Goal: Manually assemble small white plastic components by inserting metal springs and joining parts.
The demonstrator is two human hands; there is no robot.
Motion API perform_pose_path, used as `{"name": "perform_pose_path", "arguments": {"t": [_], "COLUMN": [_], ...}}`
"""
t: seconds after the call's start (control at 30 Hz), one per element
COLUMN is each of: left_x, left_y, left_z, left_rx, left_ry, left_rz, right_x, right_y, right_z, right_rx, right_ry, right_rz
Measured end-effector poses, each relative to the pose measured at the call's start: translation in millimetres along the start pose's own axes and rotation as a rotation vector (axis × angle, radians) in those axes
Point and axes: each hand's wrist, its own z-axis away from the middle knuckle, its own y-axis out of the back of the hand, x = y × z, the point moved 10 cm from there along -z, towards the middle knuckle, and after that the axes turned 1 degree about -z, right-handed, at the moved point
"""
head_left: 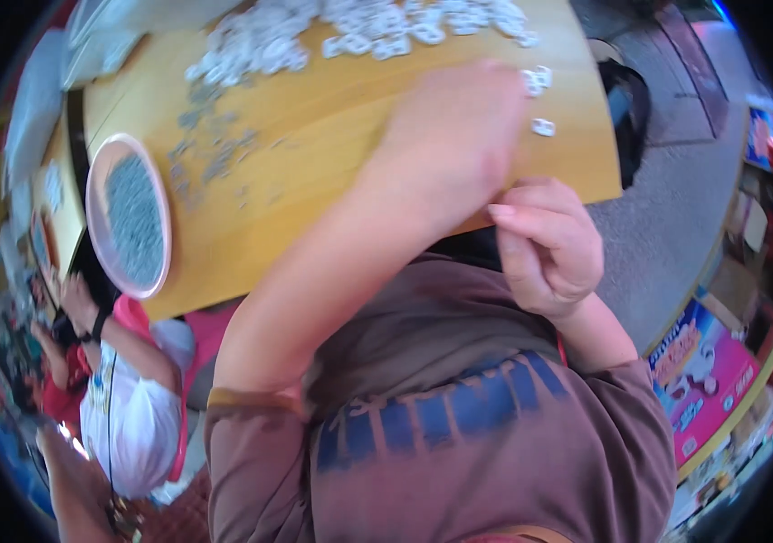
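My left arm reaches across the yellow table, and my left hand (pixel 472 113) is over its right part, smeared by motion with its fingers hidden. Just beyond it lie a few small white plastic pieces with holes (pixel 537 81), and a single white piece (pixel 543 128) lies to its right. My right hand (pixel 551 249) is at the table's near right edge, thumb and fingers curled together in a pinch. What those fingers hold, if anything, is too small to see. A big heap of similar white pieces (pixel 377 27) spreads along the far side.
A pale pink oval bowl (pixel 166 237) of small grey-blue bits stands at the table's left edge. Loose grey bits (pixel 214 149) are scattered beside it. White bags (pixel 101 41) lie far left. Another person (pixel 133 416) sits at the left. Printed boxes (pixel 703 371) stand at the right.
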Motion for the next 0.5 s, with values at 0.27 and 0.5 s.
{"name": "perform_pose_path", "arguments": {"t": [0.27, 0.5], "left_x": [9.7, 30.3], "left_y": [6.5, -14.6], "left_z": [2.4, -9.2], "left_rx": [0.096, 0.004], "left_ry": [0.037, -0.059], "left_rz": [0.185, -0.097], "right_x": [7.8, 22.7], "right_y": [66.5, 72.3], "right_z": [8.9, 13.8], "right_rx": [0.390, 0.422], "right_ry": [0.056, -0.070], "right_rz": [0.028, -0.019]}}
